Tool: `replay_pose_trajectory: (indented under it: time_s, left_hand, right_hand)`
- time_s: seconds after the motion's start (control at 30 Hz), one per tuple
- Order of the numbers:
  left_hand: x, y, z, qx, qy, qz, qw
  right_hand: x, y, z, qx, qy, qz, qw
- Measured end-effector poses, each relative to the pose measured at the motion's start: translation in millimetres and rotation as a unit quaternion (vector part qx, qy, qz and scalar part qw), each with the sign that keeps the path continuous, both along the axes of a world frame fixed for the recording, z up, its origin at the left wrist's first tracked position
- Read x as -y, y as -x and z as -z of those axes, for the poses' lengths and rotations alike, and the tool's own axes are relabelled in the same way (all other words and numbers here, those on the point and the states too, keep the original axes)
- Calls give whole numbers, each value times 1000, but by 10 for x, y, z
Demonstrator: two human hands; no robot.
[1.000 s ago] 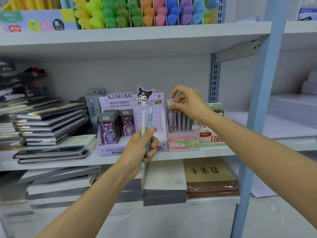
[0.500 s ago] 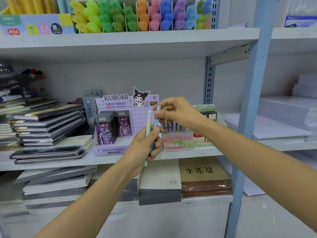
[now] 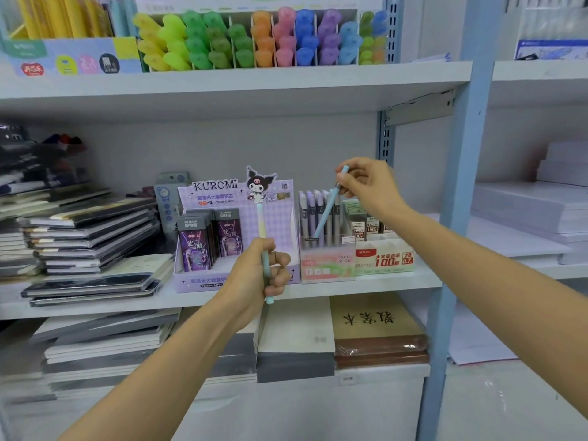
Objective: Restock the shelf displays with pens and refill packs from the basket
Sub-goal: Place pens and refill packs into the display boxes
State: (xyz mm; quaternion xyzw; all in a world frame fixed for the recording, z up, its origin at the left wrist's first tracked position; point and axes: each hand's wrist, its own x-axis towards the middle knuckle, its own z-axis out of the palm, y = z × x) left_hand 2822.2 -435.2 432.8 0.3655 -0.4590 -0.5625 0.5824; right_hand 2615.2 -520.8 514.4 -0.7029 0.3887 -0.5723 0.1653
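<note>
My right hand (image 3: 369,186) pinches the top of a light blue pen (image 3: 326,211), tilted, with its lower tip down among the grey and lilac pens in the pink pen display box (image 3: 327,265) on the middle shelf. My left hand (image 3: 257,275) is closed around one pastel yellow-to-blue pen (image 3: 262,227), held upright in front of the purple Kuromi display box (image 3: 203,281). That box holds several dark purple refill packs (image 3: 194,243) on its left side. No basket is in view.
A refill-lead box with red print (image 3: 385,257) stands right of the pen display. Stacked notebooks (image 3: 89,230) fill the shelf's left. Highlighters (image 3: 254,39) line the shelf above. A blue upright post (image 3: 461,186) rises on the right, with paper stacks (image 3: 525,211) beyond.
My right hand took one of the two pens from my left hand, carried it right and up, and lowered its tip into the pink display box. My left hand keeps one pen.
</note>
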Motion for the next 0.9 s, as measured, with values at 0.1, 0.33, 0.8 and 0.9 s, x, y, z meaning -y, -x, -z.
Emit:
replay_pose_trajectory:
  time_s: [0.1,0.33,0.8,0.9]
  left_hand:
    - [11,3,16,2,1,-16,1000]
    - [-33,-65,68,55,39,13,998]
    - [16,-121,100,78,75,1,994]
    - [8,-125,96,100,80,-11,992]
  right_hand:
    - [54,-85,108,-42,5,7,999]
    - [58,-83,79,-126,-3,-21,992]
    - [88,-270,235,-150,33,48,987]
    - [-106,-265,152,-63,13,-55,996]
